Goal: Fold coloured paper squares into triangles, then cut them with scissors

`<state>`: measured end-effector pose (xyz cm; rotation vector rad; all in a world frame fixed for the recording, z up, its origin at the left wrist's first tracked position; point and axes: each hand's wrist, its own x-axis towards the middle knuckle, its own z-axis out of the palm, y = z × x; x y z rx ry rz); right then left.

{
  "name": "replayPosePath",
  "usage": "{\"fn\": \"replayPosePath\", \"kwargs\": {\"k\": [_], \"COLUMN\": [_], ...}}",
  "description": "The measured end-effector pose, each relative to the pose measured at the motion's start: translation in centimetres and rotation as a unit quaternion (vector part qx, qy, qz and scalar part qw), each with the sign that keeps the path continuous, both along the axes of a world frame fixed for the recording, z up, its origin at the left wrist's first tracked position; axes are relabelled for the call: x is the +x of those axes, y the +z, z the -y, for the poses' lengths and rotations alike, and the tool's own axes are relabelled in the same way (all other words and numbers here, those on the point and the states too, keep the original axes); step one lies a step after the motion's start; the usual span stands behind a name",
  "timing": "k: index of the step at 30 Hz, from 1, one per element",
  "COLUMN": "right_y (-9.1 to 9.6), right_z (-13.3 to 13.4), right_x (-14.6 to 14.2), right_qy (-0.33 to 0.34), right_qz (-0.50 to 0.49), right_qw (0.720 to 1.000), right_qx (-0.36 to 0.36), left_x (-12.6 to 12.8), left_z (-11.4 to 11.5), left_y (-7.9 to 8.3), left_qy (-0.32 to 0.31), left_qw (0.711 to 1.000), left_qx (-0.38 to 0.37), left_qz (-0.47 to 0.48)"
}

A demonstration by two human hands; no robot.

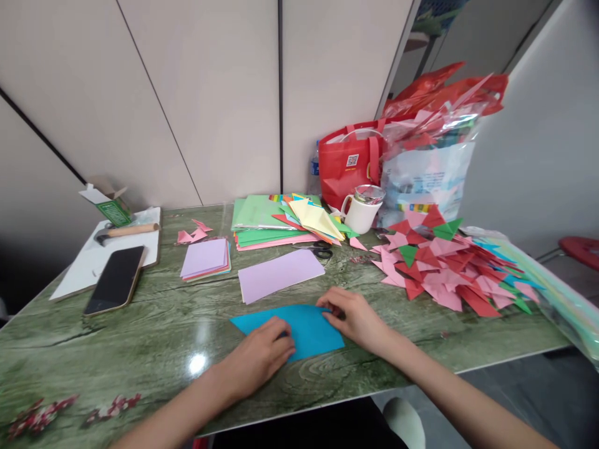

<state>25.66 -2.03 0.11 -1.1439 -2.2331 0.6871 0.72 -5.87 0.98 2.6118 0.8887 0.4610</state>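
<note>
A blue sheet of paper (306, 330) lies at the front of the green table, pointed at its left end. My left hand (266, 349) rests on its left part with fingers curled and pressed down against it. At the paper's upper right corner, my right hand (349, 312) pinches the edge between thumb and fingers. Just behind the blue sheet lie light purple rectangular papers (281, 274). A small stack of square papers (204, 258), purple on top, sits to their left. Black-handled scissors (321, 251) are partly covered behind the purple rectangles.
Folded red and pink paper pieces (440, 265) are heaped at right. Behind stand a white mug (362, 211), a red bag (344, 171) and a stuffed plastic bag (425, 168). Colored paper packs (257, 215) lie mid-back; a phone (116, 279) and a hammer (131, 231) are left.
</note>
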Motion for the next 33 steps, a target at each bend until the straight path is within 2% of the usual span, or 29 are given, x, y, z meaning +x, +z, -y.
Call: {"fn": "replayPosePath", "kwargs": {"k": [2, 5, 9, 12, 15, 22, 27, 33], "right_y": [0.4, 0.9, 0.8, 0.5, 0.4, -0.4, -0.6, -0.8], "right_z": [0.4, 1.0, 0.9, 0.6, 0.6, 1.7, 2.0, 1.8], "right_x": [-0.2, -0.1, 0.5, 1.0, 1.5, 2.3, 2.2, 2.1], "right_qy": [0.038, 0.118, 0.181, 0.181, 0.169, 0.125, 0.151, 0.181], "right_qz": [-0.010, -0.014, 0.006, -0.028, -0.071, -0.096, -0.111, -0.122], "right_qw": [0.999, 0.993, 0.983, 0.981, 0.979, 0.983, 0.980, 0.974], "right_qx": [0.021, 0.001, -0.043, -0.065, -0.085, -0.093, -0.065, -0.057], "left_x": [0.8, 1.2, 1.5, 2.0, 2.4, 2.7, 2.7, 2.5], "left_z": [-1.1, -2.4, -2.8, -2.5, -2.3, -2.2, -2.1, -2.2], "left_y": [-0.8, -1.9, -1.7, -1.1, -0.9, -1.0, -0.8, -1.8], "left_qy": [0.040, 0.095, 0.106, 0.101, 0.121, 0.103, 0.117, 0.086], "left_qw": [0.996, 0.988, 0.984, 0.985, 0.987, 0.992, 0.990, 0.996], "left_qx": [-0.065, -0.092, -0.105, -0.105, -0.081, -0.054, -0.056, -0.011], "left_qz": [0.049, 0.076, 0.100, 0.096, 0.063, 0.057, 0.064, 0.031]}}
